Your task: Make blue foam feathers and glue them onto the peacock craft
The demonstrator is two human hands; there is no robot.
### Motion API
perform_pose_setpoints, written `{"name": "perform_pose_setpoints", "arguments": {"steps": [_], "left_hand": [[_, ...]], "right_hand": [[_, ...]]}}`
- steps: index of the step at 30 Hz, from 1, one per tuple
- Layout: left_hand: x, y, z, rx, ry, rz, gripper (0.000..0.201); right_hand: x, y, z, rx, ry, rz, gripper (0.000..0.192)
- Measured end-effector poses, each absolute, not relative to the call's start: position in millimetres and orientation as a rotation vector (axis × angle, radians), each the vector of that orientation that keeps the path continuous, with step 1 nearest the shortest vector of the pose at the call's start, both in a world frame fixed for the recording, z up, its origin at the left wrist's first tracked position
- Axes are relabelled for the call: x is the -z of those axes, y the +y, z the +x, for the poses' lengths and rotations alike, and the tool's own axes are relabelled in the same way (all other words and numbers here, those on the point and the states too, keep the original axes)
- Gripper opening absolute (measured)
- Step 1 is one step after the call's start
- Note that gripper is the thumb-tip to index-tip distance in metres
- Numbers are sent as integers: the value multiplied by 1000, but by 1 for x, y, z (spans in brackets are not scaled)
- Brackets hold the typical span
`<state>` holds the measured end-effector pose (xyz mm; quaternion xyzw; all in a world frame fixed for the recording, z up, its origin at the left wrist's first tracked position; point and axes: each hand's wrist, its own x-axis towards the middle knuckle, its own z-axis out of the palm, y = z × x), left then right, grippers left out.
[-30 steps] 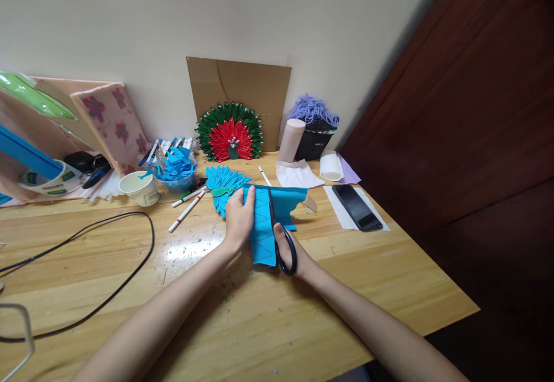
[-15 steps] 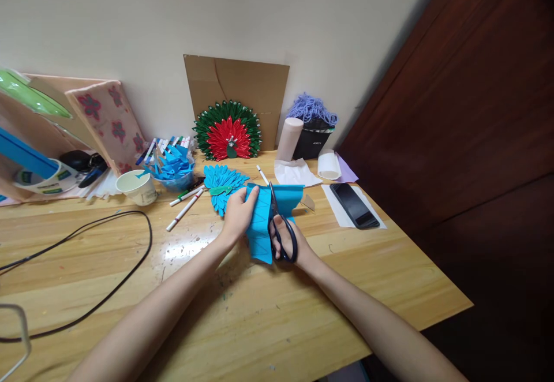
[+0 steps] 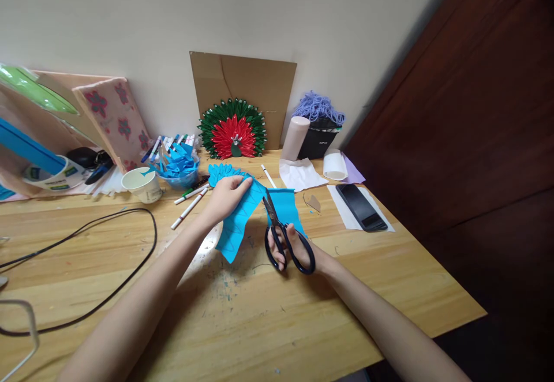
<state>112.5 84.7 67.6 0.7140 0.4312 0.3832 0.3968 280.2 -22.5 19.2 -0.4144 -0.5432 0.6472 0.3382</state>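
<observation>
Between the thumb and fingers of my left hand (image 3: 228, 197) is a strip of blue paper (image 3: 238, 227) with zigzag pencil lines, its lower end hanging toward me. My right hand (image 3: 298, 248) grips black-handled scissors (image 3: 273, 212), fingers through the loops and blades pointing away at the strip's upper right corner. Another blue paper piece (image 3: 283, 202) lies behind the scissors, partly hidden by them and my right hand. Just past my left hand, a layered blue paper fan shape (image 3: 223, 172) shows in part.
A red and green peacock craft (image 3: 235, 131) leans on cardboard (image 3: 251, 79). A bowl of blue paper pieces (image 3: 176, 165), a paper cup (image 3: 142, 186) and markers (image 3: 189, 209) stand left. A phone (image 3: 361, 208) lies right; a black cable (image 3: 149, 243) curves across the left.
My left hand has moved left with the strip, now apart from the other blue piece. The scissors' handles have spread wider and my right hand has shifted slightly right and toward me.
</observation>
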Motion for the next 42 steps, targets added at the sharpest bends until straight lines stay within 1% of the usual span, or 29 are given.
{"name": "perform_pose_setpoints", "arguments": {"steps": [6, 13, 25, 33, 38, 42], "left_hand": [[-66, 79, 119, -895, 1099, 1798, 39], [-62, 83, 117, -888, 1073, 1797, 39], [-62, 80, 119, -861, 1091, 1864, 40], [-64, 81, 115, -770, 1119, 1887, 39], [-61, 84, 114, -760, 1117, 1887, 39], [-61, 84, 115, -786, 1105, 1847, 38]], "right_hand": [[-12, -21, 279, -1665, -1384, -1117, 76], [-21, -24, 277, -1653, -1399, -1138, 79], [-13, -22, 274, -1650, -1339, -1122, 71], [-8, -20, 274, -1598, -1313, -1221, 66], [-15, -20, 270, -1596, -1224, -1297, 68], [-15, -21, 269, -1584, -1261, -1283, 69]]}}
